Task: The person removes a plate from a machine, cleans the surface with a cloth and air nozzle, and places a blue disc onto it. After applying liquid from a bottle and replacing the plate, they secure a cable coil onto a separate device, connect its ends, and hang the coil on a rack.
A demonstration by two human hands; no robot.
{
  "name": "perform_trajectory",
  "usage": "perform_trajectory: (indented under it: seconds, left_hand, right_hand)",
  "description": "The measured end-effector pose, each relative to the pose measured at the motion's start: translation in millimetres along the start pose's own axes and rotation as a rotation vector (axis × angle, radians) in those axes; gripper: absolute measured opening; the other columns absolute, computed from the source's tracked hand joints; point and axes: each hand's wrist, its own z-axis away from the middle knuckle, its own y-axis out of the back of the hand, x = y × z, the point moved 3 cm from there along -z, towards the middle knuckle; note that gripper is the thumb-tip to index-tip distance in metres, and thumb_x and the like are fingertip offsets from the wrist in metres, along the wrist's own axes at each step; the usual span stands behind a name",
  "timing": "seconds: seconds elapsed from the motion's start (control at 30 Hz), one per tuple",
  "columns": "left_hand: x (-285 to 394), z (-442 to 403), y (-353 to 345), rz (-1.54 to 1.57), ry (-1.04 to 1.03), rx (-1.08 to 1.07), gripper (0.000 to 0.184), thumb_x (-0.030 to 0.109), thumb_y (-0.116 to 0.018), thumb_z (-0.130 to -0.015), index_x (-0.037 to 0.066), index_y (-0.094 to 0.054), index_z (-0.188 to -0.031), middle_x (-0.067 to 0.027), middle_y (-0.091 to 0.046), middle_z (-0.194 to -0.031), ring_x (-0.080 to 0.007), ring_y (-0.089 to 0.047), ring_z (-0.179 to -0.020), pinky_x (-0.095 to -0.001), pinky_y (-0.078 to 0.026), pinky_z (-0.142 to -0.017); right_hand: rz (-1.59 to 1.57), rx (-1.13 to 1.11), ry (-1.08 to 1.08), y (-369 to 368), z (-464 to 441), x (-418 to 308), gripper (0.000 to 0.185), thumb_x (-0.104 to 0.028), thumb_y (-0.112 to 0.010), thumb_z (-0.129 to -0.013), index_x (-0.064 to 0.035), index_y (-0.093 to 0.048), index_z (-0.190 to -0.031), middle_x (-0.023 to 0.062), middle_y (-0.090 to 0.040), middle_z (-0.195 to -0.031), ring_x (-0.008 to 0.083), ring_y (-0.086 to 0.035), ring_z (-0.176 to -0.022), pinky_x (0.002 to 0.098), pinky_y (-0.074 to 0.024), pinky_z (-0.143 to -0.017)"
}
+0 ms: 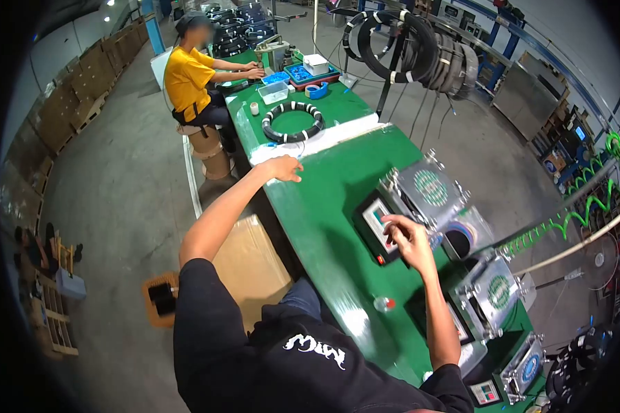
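Observation:
My left hand (281, 168) is over the near edge of the white strip (337, 136) on the green table (344, 179), fingers apart and holding nothing that I can see. Just beyond it lies a black cable coil (293, 122) with white bands. Above the control panel of a metal machine (430, 189), my right hand (408, 241) has its fingers curled; whether they touch or hold anything is unclear. A small clear container with a red part (384, 303) stands on the table below that hand.
A seated co-worker in a yellow shirt (189, 79) works at the far end, near blue trays (300, 72). More machines (492, 292) line the right side. Black coils hang on a rack (399, 48). A cardboard box (248, 261) is beside my legs.

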Motion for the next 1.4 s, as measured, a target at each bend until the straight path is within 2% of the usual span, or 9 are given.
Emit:
perform_trajectory:
  seconds: [0.07, 0.13, 0.2, 0.5, 0.8, 0.9, 1.13, 1.33, 1.4]
  left_hand:
    - [-74, -50, 1, -0.064, 0.004, 0.100, 0.059, 0.037, -0.075, -0.090, 0.006, -0.062, -0.139, -0.0166, -0.075, -0.115, -0.0371, -0.068, -0.112, -0.0456, -0.053, -0.099]
    - [-129, -93, 7, -0.097, 0.139, 0.066, 0.072, 0.034, -0.079, -0.086, 0.006, -0.053, -0.147, -0.0198, -0.063, -0.137, -0.0365, -0.063, -0.123, -0.0457, -0.050, -0.104]
    - [-181, -143, 3, -0.107, 0.148, 0.008, 0.076, 0.034, -0.080, -0.085, 0.007, -0.049, -0.150, -0.0191, -0.057, -0.145, -0.0380, -0.058, -0.130, -0.0467, -0.048, -0.108]
    - [-284, -245, -52, -0.123, 0.130, 0.107, 0.077, 0.041, -0.079, -0.087, 0.011, -0.047, -0.150, -0.0130, -0.057, -0.143, -0.0350, -0.050, -0.139, -0.0601, -0.034, -0.118]
    - [-289, -239, -37, -0.081, -0.139, 0.205, 0.052, 0.038, -0.071, -0.094, 0.001, -0.057, -0.127, -0.0221, -0.060, -0.121, -0.0419, -0.059, -0.122, -0.0519, -0.046, -0.105]
    - [-265, -218, 15, -0.125, -0.341, 0.416, 0.047, 0.037, -0.061, -0.101, -0.004, -0.055, -0.124, -0.0250, -0.063, -0.116, -0.0433, -0.063, -0.110, -0.0522, -0.050, -0.094]
    - [-209, -157, 154, 0.030, -0.456, 0.485, 0.048, 0.037, -0.052, -0.107, -0.009, -0.057, -0.120, -0.0309, -0.068, -0.098, -0.0477, -0.066, -0.095, -0.0491, -0.052, -0.083]
    - [-125, -60, 200, 0.214, -0.513, 0.393, 0.051, 0.042, -0.055, -0.105, -0.008, -0.066, -0.112, -0.0215, -0.068, -0.083, -0.0352, -0.065, -0.078, -0.0425, -0.048, -0.071]
    - [-91, -40, 199, 0.246, -0.542, 0.267, 0.052, 0.043, -0.055, -0.105, -0.007, -0.068, -0.112, -0.0163, -0.065, -0.078, -0.0268, -0.060, -0.071, -0.0390, -0.045, -0.067]
  right_hand:
    - [0.050, -0.010, 0.024, -21, -47, 5, 0.027, 0.000, -0.054, -0.097, 0.0000, -0.069, -0.120, 0.0062, -0.068, -0.081, 0.0108, -0.061, -0.073, 0.0288, -0.0520, -0.070]
    - [0.003, -0.006, -0.002, -41, -94, 15, 0.028, 0.001, -0.054, -0.097, 0.0006, -0.069, -0.120, 0.0071, -0.067, -0.081, 0.0114, -0.063, -0.074, 0.0296, -0.0527, -0.071]
    - [-0.015, -0.008, -0.054, -61, -134, 32, 0.026, -0.001, -0.053, -0.099, 0.0010, -0.068, -0.120, 0.0076, -0.068, -0.081, 0.0125, -0.064, -0.074, 0.0302, -0.0536, -0.071]
    - [-0.059, 0.032, -0.238, -117, -224, 84, 0.025, -0.006, -0.054, -0.103, -0.0012, -0.069, -0.122, 0.0077, -0.069, -0.085, 0.0133, -0.066, -0.075, 0.0300, -0.0539, -0.068]
    - [-0.086, 0.158, -0.219, -161, -250, 109, 0.026, -0.005, -0.052, -0.103, -0.0022, -0.068, -0.124, 0.0077, -0.069, -0.085, 0.0127, -0.065, -0.074, 0.0292, -0.0528, -0.065]
    - [-0.031, 0.182, -0.193, -172, -258, 104, 0.033, -0.004, -0.053, -0.102, -0.0054, -0.062, -0.133, 0.0093, -0.069, -0.091, 0.0134, -0.066, -0.075, 0.0297, -0.0535, -0.066]
    - [0.124, 0.251, -0.043, -163, -279, 63, 0.040, -0.004, -0.057, -0.101, -0.0067, -0.056, -0.141, 0.0075, -0.066, -0.099, 0.0133, -0.064, -0.082, 0.0299, -0.0548, -0.074]
    - [0.301, 0.399, 0.138, -140, -264, 9, 0.037, -0.014, -0.066, -0.098, -0.0072, -0.063, -0.134, 0.0127, -0.066, -0.109, 0.0246, -0.064, -0.097, 0.0387, -0.0536, -0.087]
    - [0.336, 0.468, 0.179, -136, -252, -6, 0.050, -0.023, -0.073, -0.094, -0.0092, -0.058, -0.140, 0.0163, -0.064, -0.122, 0.0301, -0.061, -0.114, 0.0420, -0.0495, -0.099]
